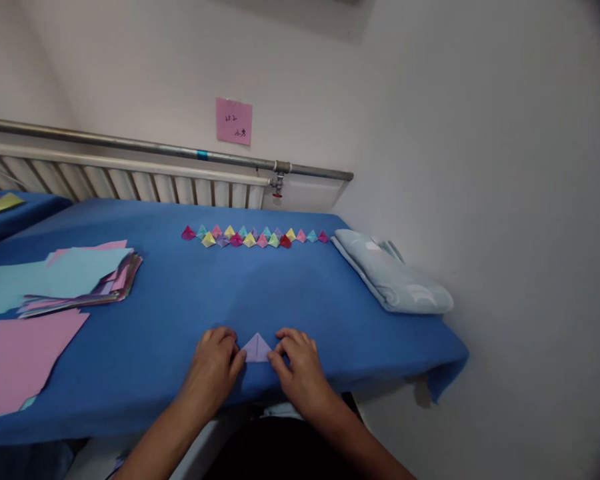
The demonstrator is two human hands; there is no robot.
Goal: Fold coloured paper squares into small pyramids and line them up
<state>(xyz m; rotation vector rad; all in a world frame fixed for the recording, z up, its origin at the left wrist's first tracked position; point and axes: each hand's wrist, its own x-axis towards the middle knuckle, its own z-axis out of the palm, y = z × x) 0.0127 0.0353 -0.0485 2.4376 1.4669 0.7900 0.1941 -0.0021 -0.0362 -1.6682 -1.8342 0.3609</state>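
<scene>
A lilac sheet of paper (257, 348), folded into a triangle with its point away from me, lies near the front edge of the blue-covered table (190, 293). My left hand (217, 363) pinches its left corner between thumb and fingers. On the other side, my right hand (296, 363) has its thumb and fingers closed on the right corner. A crease runs down the middle of the triangle. Farther back, small folded paper pieces (236, 239) in pink, yellow, blue, purple and red stand in two rows.
To the left lie a stack of coloured paper (87, 270) and pink sheets (27, 357). A folded light-blue blanket (393, 273) rests at the right edge. Behind the table are a radiator (170, 187), a metal pipe (130, 147) and a pink note (234, 121) on the wall.
</scene>
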